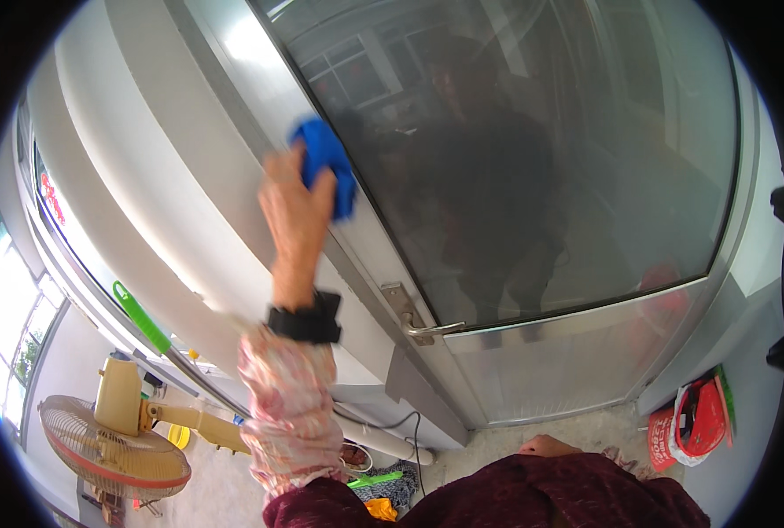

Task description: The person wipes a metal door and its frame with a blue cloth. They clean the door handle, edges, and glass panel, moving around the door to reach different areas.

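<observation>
My left hand [297,201] grips a blue cloth [328,168]. It presses or hovers by the metal frame [372,231] of a glazed door, beside the edge of the dark glass pane [530,165]; whether it touches cannot be told. The hand and cloth look blurred. A black band [306,319] circles that wrist, above a pink patterned sleeve cover [293,402]. Lower down on the door frame is a lever handle [425,327]. My right hand [550,446] shows only in part, low before my dark red top, its fingers mostly hidden.
At left stands an electric fan [118,435], near a pole with a green grip [141,317]. A dark cable [418,429] runs down by a white pipe [385,442]. On the floor below lies a grey mop head [392,485]. A red container [702,419] stands at right.
</observation>
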A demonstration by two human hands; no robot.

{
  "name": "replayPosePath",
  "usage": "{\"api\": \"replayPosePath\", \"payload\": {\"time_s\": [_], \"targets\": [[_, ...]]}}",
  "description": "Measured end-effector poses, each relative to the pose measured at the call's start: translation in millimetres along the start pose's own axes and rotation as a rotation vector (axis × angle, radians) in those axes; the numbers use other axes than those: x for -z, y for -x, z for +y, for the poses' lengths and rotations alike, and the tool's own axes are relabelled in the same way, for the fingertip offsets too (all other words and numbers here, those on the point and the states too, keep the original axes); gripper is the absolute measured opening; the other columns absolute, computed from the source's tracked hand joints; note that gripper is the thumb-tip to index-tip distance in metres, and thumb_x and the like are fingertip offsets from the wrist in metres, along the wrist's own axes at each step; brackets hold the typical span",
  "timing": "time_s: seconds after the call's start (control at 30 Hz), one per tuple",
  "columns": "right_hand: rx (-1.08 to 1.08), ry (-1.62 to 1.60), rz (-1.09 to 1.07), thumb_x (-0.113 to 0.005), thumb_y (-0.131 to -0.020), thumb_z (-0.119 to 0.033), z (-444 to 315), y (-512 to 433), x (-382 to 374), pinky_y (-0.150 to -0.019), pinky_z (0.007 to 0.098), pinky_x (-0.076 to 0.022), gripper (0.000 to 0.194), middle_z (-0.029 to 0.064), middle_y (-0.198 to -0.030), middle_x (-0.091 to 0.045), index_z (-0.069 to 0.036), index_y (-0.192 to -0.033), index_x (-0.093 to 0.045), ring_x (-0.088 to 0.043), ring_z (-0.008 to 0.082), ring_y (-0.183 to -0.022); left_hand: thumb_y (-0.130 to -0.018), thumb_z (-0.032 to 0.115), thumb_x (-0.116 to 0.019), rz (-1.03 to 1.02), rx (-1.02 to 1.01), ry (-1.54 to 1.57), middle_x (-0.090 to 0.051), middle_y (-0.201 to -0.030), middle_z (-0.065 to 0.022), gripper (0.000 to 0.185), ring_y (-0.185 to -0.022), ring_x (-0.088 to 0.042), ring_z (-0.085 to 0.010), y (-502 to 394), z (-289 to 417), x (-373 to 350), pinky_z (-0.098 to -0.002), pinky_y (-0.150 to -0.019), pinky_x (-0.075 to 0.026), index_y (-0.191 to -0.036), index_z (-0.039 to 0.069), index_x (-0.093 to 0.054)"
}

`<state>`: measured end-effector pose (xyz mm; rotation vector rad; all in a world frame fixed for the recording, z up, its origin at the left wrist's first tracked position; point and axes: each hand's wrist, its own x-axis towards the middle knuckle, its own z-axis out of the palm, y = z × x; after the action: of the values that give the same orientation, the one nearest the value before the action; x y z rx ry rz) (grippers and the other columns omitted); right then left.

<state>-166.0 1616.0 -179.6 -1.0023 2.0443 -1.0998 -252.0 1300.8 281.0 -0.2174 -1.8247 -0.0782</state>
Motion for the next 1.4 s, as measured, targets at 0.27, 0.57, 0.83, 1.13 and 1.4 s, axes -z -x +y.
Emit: {"api": "replayPosePath", "payload": {"time_s": [0.27, 0.57, 0.83, 1.13, 1.4], "targets": [[0.083, 0.053, 0.011, -0.051, -0.082, -0.024, 8, 9, 1, -0.072, 0.0385, -0.0492, 0.022, 0.0139, -0.088, -0.065, -0.007, -0.088, -0.065, -0.062, 0.0315, -0.082, -0.073, 0.018, -0.065, -0.018, -0.080, -0.173, -0.049, -0.110, -0.0192, 0.046, -0.101, -0.053, -0.0363, -43, -2, -17, -0.0445, -0.080, -0.050, -0.118, 0.017, -0.057], [0.059, 0.010, 0.028, -0.049, -0.079, -0.024, 19, 12, 8, -0.066, 0.0414, -0.0456, 0.024, 0.0178, -0.079, -0.062, -0.004, -0.077, -0.062, -0.057, 0.0364, -0.073, -0.066, 0.003, -0.066, -0.522, -0.017, -0.053, -0.051, -0.099, -0.0139, 0.042, -0.092, -0.057, -0.0309, 149, 40, -26, -0.0368, -0.077, -0.050, -0.107, 0.011, -0.061], [-0.252, -0.105, 0.048, -0.050, -0.080, -0.027, 37, 52, 8, -0.069, 0.0376, -0.0470, 0.029, 0.0161, -0.080, -0.064, -0.004, -0.085, -0.066, -0.060, 0.0328, -0.075, -0.070, 0.007, -0.063, -0.192, 1.058, 0.564, -0.059, -0.088, -0.0081, 0.034, -0.072, -0.055, -0.0161, 297, 49, 9, -0.0275, -0.067, -0.046, -0.103, 0.000, -0.059], [-0.343, -0.072, -0.066, -0.053, -0.083, -0.028, 59, 69, 1, -0.069, 0.0317, -0.0475, 0.029, 0.0117, -0.081, -0.066, -0.004, -0.093, -0.066, -0.062, 0.0223, -0.072, -0.076, 0.028, -0.071, 0.030, 1.273, 0.522, -0.056, -0.099, -0.0152, 0.054, -0.085, -0.053, -0.0201, 363, 67, -66, -0.0313, -0.078, -0.045, -0.110, -0.007, -0.047], [-0.533, -0.160, 0.137, -0.053, -0.084, -0.026, 44, 85, 5, -0.067, 0.0313, -0.0481, 0.029, 0.0132, -0.076, -0.066, -0.002, -0.092, -0.067, -0.062, 0.0215, -0.068, -0.083, 0.025, -0.066, 0.137, 1.045, 0.310, -0.054, -0.097, -0.0205, 0.043, -0.089, -0.054, -0.0301, 401, 66, -138, -0.0387, -0.083, -0.041, -0.107, -0.004, -0.046]]}}
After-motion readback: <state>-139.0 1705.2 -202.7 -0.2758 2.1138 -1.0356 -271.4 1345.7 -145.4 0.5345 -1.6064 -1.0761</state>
